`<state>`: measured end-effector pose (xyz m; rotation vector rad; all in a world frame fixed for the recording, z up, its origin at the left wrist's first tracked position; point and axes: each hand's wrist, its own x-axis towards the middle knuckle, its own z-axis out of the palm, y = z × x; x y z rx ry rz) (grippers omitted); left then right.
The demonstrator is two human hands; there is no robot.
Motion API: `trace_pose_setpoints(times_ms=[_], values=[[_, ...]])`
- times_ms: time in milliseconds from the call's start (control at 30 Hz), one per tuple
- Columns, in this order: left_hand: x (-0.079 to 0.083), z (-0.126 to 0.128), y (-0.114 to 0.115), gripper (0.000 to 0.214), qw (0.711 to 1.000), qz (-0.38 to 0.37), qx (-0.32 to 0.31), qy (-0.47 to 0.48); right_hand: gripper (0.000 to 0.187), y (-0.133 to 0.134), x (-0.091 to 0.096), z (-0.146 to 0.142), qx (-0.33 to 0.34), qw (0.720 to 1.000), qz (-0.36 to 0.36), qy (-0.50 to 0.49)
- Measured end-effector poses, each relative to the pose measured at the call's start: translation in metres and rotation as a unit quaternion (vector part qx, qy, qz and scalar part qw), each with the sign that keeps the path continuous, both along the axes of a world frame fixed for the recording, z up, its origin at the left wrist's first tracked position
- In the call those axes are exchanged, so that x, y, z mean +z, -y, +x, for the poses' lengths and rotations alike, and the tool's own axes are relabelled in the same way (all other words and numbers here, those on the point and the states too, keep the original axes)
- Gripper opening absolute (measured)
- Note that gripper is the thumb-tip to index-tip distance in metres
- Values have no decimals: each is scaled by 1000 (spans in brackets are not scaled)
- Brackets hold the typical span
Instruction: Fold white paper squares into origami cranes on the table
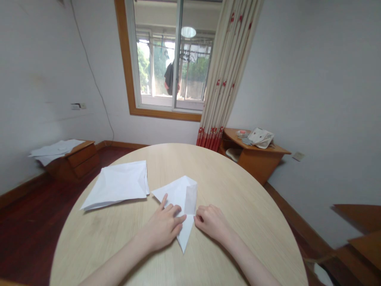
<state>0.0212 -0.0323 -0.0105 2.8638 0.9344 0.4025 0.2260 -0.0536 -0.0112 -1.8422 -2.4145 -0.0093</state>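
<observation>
A folded sheet of white paper (190, 198) lies on the round wooden table (232, 186), with one point toward me and another off to the left. A folded flap stands out along its right side. My left hand (166, 220) rests on the paper's left part, fingers spread and pressing it down, the index finger reaching the middle crease. At the right edge, my right hand (210, 220) is closed, thumb and index finger pinching the paper's edge by the lower end of the flap.
A stack of white paper (117, 184) lies on the table's left side. Beyond the table are a corner cabinet (258, 159) with a cloth bag (261, 138), a low drawer unit (81, 159) bearing papers, a curtain (226, 71) and a window (174, 59).
</observation>
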Motion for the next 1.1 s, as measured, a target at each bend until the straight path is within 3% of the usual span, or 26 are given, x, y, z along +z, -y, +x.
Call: trace_pose_setpoints(times_ms=[1100], values=[[3,-6,-2,32,1000,-18,-12,-2,12,34,0,-30,168,978,-93,-78]])
